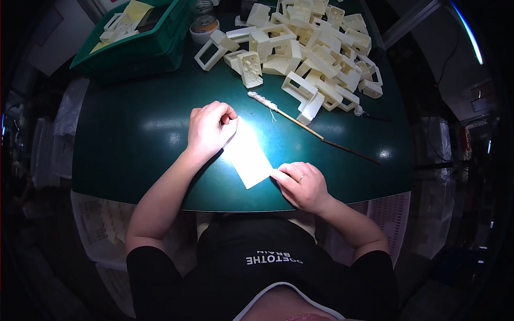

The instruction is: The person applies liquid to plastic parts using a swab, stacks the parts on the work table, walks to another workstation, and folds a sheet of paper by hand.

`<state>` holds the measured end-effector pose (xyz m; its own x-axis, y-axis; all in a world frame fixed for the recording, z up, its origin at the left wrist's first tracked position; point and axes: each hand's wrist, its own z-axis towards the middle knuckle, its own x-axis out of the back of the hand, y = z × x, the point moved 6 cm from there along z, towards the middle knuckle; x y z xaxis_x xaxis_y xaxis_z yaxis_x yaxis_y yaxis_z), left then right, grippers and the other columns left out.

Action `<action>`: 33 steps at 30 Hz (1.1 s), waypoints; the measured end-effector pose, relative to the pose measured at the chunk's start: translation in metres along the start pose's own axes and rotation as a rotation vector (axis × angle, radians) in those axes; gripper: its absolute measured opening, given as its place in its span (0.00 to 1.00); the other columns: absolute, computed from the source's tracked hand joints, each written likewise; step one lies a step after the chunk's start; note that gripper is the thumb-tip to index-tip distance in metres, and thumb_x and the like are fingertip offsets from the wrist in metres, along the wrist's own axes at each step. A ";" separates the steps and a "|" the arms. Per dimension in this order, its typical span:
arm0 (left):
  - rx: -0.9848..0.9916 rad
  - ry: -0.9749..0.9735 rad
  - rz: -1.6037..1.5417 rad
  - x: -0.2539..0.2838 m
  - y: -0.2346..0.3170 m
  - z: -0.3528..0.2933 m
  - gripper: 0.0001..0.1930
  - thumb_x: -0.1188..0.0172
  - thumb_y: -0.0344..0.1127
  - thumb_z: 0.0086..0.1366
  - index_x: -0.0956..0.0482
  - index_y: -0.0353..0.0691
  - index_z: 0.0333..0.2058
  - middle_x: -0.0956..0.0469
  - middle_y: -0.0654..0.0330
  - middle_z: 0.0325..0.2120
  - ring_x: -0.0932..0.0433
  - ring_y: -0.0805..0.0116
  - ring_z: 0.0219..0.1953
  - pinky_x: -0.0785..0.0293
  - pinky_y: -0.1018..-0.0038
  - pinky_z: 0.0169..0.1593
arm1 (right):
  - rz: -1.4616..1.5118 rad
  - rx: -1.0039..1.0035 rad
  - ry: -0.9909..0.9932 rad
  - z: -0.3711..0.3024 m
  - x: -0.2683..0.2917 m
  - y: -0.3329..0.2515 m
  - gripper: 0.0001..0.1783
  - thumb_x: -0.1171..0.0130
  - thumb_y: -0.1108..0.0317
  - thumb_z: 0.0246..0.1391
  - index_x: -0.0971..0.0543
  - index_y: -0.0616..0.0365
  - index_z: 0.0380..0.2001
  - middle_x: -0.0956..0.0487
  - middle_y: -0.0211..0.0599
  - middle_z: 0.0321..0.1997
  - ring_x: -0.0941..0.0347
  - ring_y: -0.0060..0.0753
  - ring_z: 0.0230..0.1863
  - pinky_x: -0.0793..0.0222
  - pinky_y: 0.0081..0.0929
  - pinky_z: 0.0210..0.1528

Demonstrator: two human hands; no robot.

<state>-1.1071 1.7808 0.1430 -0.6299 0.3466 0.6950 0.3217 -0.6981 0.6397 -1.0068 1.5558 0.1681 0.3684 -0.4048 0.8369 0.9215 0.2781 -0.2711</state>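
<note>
A pale, brightly lit flat sheet point(248, 158), probably paper, lies slanted over the dark green table point(128, 155). My left hand point(210, 128) is closed at its far left corner, thumb and fingers pinched together. At the near right edge, my right hand point(302, 184) grips the sheet between thumb and fingers; a ring shows on one finger. Glare washes out the sheet's surface. Beyond my right hand rests a thin wooden stick point(297, 123) with white wrapping at its far end, and a dark thin rod runs on from its near end.
Many cream plastic housings point(321, 56) are heaped at the back right. A green bin point(166, 56) with pale parts and yellow paper stands at the back left, next to a glass jar point(205, 24). White perforated crates point(96, 219) sit below the table's front edge.
</note>
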 end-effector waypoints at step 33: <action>-0.260 -0.216 0.177 0.039 0.074 -0.116 0.33 0.33 0.53 0.56 0.29 0.47 0.58 0.33 0.56 0.60 0.40 0.55 0.66 0.55 0.47 0.69 | 0.124 -0.089 0.049 -0.021 0.028 0.001 0.10 0.35 0.75 0.45 0.23 0.56 0.33 0.23 0.35 0.32 0.24 0.38 0.31 0.29 0.31 0.34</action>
<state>-1.1900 1.6704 0.1798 -0.4079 0.3116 0.8582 0.2041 -0.8851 0.4184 -0.9931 1.5263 0.1816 0.4831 -0.4145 0.7712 0.8753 0.2511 -0.4133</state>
